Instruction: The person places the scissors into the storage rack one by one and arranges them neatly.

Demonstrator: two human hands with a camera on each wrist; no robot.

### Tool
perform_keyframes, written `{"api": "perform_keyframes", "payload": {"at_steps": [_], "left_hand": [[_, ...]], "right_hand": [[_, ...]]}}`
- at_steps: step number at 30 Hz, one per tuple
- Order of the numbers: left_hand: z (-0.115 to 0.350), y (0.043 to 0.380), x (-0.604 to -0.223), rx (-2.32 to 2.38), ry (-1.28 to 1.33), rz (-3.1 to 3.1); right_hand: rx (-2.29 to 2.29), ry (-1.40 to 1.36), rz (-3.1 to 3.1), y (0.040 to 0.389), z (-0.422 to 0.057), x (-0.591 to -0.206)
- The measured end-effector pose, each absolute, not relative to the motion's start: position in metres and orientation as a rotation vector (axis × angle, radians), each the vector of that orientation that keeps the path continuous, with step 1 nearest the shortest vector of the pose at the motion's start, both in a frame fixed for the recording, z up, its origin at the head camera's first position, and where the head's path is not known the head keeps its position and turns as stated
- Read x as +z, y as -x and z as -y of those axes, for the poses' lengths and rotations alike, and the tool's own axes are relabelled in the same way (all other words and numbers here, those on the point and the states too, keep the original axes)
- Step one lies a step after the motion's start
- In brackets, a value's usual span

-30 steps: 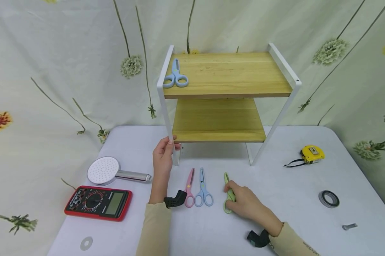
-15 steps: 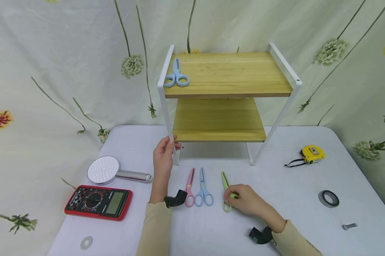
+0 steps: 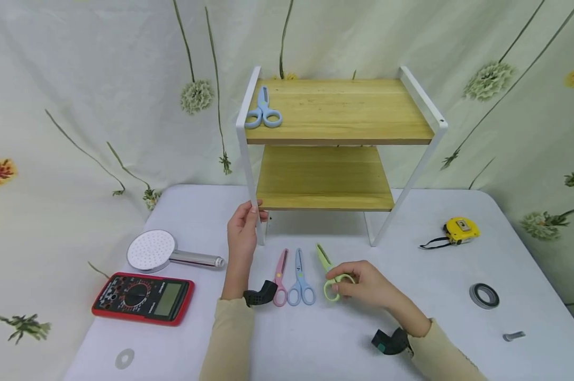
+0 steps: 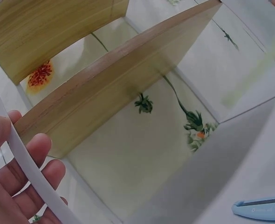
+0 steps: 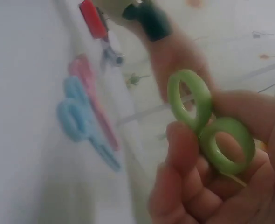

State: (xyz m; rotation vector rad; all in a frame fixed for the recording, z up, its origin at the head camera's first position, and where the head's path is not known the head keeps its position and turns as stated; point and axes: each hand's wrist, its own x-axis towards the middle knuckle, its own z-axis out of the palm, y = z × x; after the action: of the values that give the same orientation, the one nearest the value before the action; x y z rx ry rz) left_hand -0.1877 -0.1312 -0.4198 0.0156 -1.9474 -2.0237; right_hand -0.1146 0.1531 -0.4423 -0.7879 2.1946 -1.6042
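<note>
Green scissors (image 3: 333, 282) are pinched near their handles by my right hand (image 3: 363, 284), blades pointing away from me; the right wrist view shows both green finger loops (image 5: 228, 144) between thumb and fingers. My left hand (image 3: 243, 225) grips the white left leg of a two-tier shelf (image 3: 344, 119) just by the lower board, thumb on one side and fingers on the other in the left wrist view. Blue scissors (image 3: 263, 112) lie on the top board at its left end. Pink scissors (image 3: 279, 280) and another pair of blue scissors (image 3: 300, 280) lie side by side on the table before the shelf.
To the left lie a shower head (image 3: 153, 251), a red multimeter (image 3: 143, 298) and a flat grey washer (image 3: 124, 359). On the right are a yellow tape measure (image 3: 461, 230), a roll of black tape (image 3: 484, 296) and a small bolt (image 3: 513, 336). A flowered cloth (image 3: 101, 79) hangs behind.
The green scissors have come up off the table in my right hand, moving left and slightly away from me, their tips swinging left. My left hand stays on the shelf leg.
</note>
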Motion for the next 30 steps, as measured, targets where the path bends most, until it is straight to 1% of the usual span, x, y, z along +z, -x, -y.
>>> {"api": "perform_keyframes", "payload": {"at_steps": [3, 8, 13, 16, 18, 23, 27, 30], "left_hand": [[0.132, 0.189, -0.419, -2.026, 0.003, 1.938], [0.132, 0.191, -0.419, -2.022, 0.013, 1.933], [0.133, 0.19, -0.421, -2.031, -0.006, 1.943], [0.133, 0.189, -0.421, -2.038, -0.013, 1.943], [0.133, 0.189, -0.42, -2.033, -0.015, 1.949], [0.132, 0.188, -0.419, -2.025, -0.021, 1.965], [0.133, 0.187, -0.419, -2.019, -0.026, 1.984], [0.133, 0.187, -0.419, -2.022, -0.03, 1.984]], "right_hand": [[-1.615, 0.947, -2.179, 0.119, -0.155, -0.41], [-1.547, 1.211, -2.239, 0.128, -0.16, -0.337], [-1.572, 1.51, -2.204, 0.136, -0.155, -0.27], [-1.551, 1.599, -2.317, 0.145, -0.147, -0.236], [-1.505, 1.555, -2.471, 0.154, -0.139, -0.216], [-1.273, 1.267, -2.838, 0.186, -0.123, -0.182], [-1.073, 1.12, -2.99, 0.213, -0.114, -0.172], [-0.937, 1.063, -3.042, 0.227, -0.107, -0.171]]}}
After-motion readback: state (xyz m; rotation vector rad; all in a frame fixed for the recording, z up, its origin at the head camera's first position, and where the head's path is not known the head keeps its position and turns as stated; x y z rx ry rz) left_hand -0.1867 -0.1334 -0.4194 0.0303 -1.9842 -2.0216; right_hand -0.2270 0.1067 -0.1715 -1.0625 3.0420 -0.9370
